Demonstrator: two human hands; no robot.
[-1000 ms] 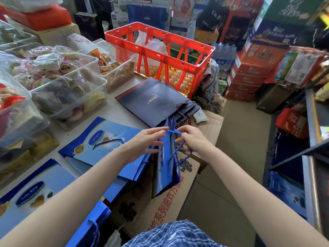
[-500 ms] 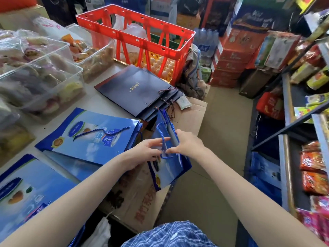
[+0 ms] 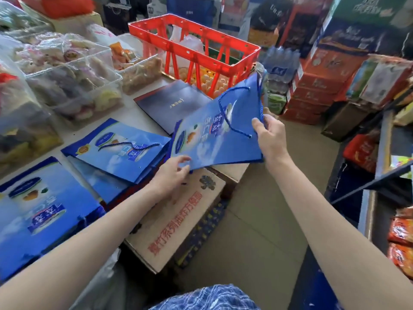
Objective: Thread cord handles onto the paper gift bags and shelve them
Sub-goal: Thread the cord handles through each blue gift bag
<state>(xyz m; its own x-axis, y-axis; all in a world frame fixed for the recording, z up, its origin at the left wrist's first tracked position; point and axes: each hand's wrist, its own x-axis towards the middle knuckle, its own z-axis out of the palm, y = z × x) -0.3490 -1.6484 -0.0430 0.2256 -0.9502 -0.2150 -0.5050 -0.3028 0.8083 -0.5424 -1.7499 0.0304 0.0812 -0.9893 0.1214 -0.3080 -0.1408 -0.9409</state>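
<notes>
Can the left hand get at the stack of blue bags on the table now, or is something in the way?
Probably yes. The left hand holds only a corner of the blue bag, right beside the stack, with nothing between.

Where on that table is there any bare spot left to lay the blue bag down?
Little. A pale strip of table runs between the clear snack tubs and the stacked blue bags. The cardboard box top below the left hand is bare too. Elsewhere it is crowded: dark bags, red crate.
</notes>
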